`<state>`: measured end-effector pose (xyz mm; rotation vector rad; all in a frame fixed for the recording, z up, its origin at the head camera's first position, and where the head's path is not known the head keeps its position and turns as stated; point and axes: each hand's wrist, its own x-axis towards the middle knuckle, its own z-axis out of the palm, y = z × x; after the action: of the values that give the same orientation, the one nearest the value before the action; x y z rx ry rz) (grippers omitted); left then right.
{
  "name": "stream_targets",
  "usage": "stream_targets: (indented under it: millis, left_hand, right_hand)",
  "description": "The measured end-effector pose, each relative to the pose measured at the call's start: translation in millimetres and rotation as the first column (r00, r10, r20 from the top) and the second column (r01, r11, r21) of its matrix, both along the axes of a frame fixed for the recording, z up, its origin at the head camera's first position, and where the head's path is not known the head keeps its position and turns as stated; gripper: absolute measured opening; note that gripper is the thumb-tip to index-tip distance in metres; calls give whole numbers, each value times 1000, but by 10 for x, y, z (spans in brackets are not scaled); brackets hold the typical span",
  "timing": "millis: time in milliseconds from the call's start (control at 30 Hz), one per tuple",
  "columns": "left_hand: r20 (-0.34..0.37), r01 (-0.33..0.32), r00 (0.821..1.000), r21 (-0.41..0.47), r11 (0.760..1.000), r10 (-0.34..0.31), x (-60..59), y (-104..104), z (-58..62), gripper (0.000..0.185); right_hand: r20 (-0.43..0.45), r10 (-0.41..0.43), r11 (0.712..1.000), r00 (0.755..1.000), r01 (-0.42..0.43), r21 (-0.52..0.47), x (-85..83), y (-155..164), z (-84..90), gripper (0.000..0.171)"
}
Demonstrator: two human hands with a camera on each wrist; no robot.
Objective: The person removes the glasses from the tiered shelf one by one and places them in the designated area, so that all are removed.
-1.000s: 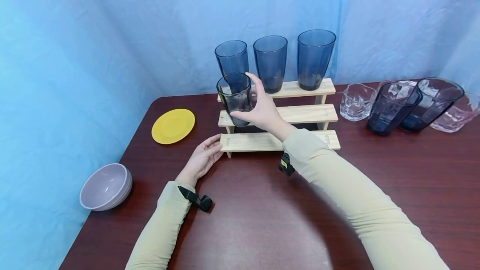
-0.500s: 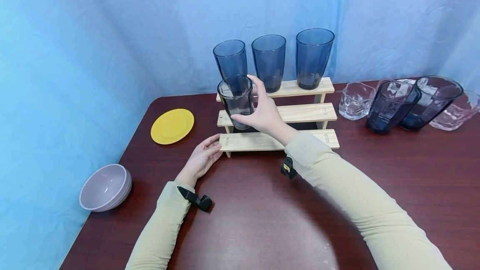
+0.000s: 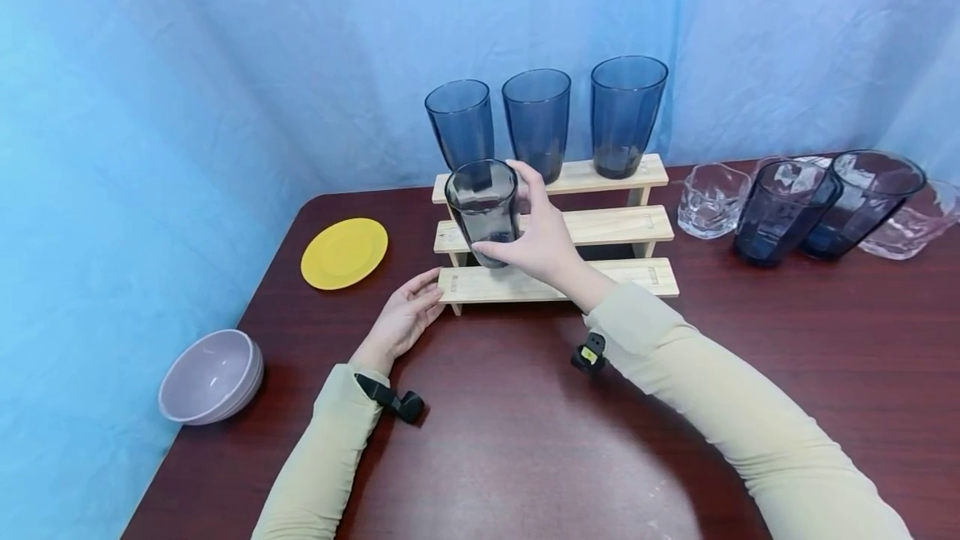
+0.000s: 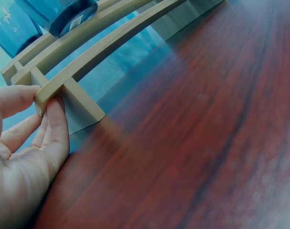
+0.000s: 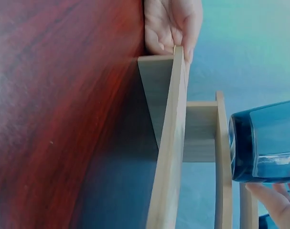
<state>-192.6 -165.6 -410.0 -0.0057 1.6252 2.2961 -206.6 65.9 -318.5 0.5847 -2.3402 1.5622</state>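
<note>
My right hand (image 3: 551, 244) grips a dark tinted glass tumbler (image 3: 483, 202) by its right side, thumb in front and fingers behind. The tumbler is upright in the head view, and its base (image 5: 241, 148) is right at the middle board in the right wrist view. My left hand (image 3: 405, 317) pinches the left end of the lowest board of a three-step wooden rack (image 3: 517, 282). In the left wrist view the thumb (image 4: 18, 99) lies on top of that end, with fingers under it. Three blue tumblers (image 3: 628, 119) stand on the top step.
At the right, two dark tumblers (image 3: 780, 211) lean beside several clear glasses (image 3: 712, 202). A yellow plate (image 3: 345, 253) lies left of the rack. Lilac bowls (image 3: 210, 377) sit at the table's left edge. A blue curtain (image 3: 360, 48) hangs behind the dark red table (image 3: 495, 432).
My right hand has brought the tumbler a little to the right and lower in the head view, over the middle step. The left hand has stayed on the rack's end.
</note>
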Motion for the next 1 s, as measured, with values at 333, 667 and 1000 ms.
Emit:
stream_targets:
  millis: [333, 667, 1000]
  left_hand:
    - [-10, 2, 1000, 8, 1000, -2, 2, -9, -9, 53]
    - [-17, -1, 1000, -6, 1000, 1, 0, -10, -5, 53]
    - [-16, -2, 1000, -9, 1000, 1, -5, 2, -11, 53]
  right_hand:
    - [15, -4, 999, 1000, 5, -37, 127, 87, -17, 103]
    - [47, -12, 999, 999, 13, -39, 222, 294, -41, 105]
    - [28, -26, 999, 999, 26, -27, 362, 593, -50, 104]
